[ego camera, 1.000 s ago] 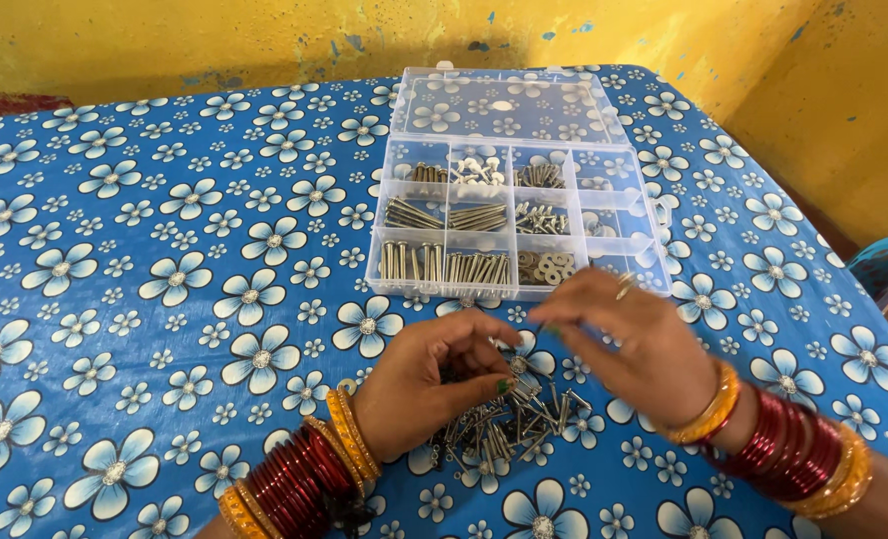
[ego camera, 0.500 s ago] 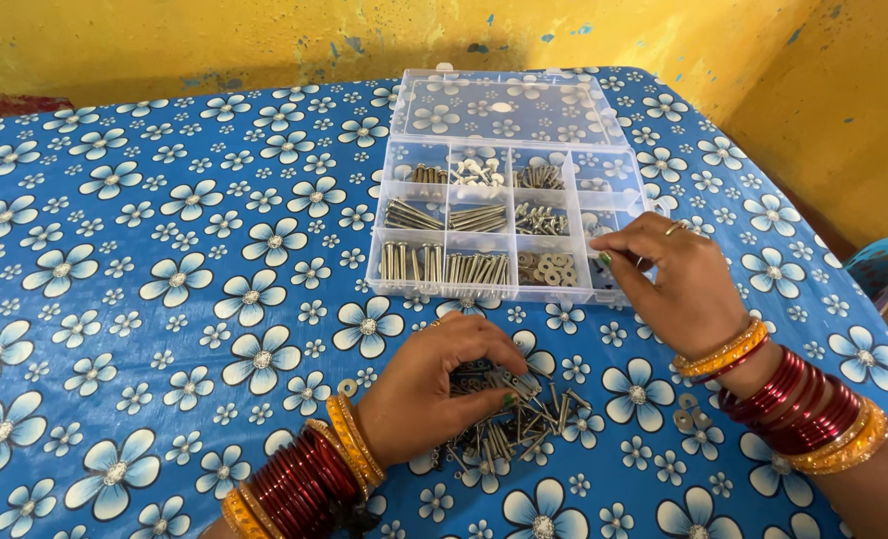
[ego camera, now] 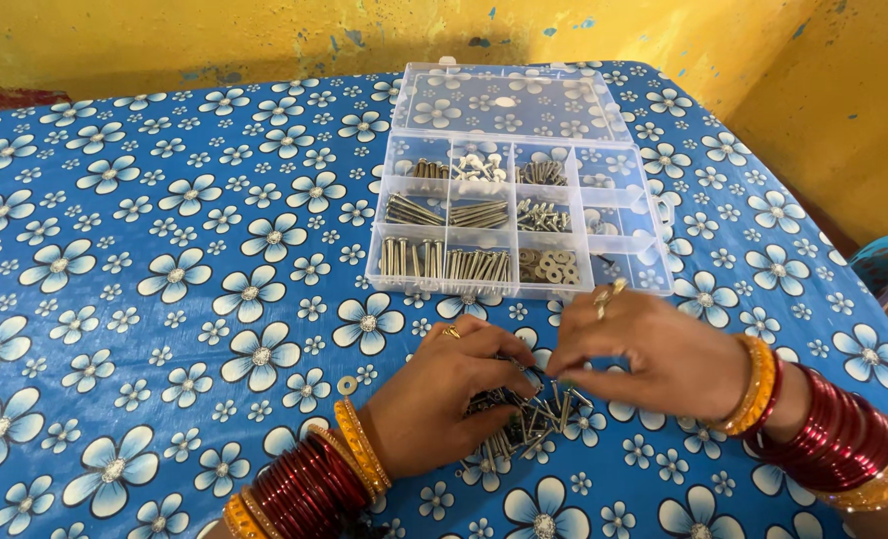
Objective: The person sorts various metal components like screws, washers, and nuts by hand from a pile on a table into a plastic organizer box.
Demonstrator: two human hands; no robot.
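We work on a table under a blue cloth with white flowers (ego camera: 165,279), set against a yellow wall (ego camera: 215,40). On the far side of the cloth stands a clear plastic organiser box (ego camera: 654,240), its lid (ego camera: 509,100) laid open behind it; its compartments hold screws, bolts and washers, mostly lying with their long axes pointing away from us or across.

Nearer us, between our hands, lies the pile of loose screws (ego camera: 524,419). They point every way, crossed over one another, with no common axis.

Our left hand (ego camera: 444,389) curls over the left part of the pile, fingers bent down onto the screws; we cannot tell whether it has closed on any one. Our right hand (ego camera: 654,354) comes in from the right, its fingertips (ego camera: 564,364) pinched together just above the pile's top edge, close to the left hand's fingertips; what they pinch is too small to make out.

A single washer (ego camera: 346,385) lies on the cloth just left of our left hand.
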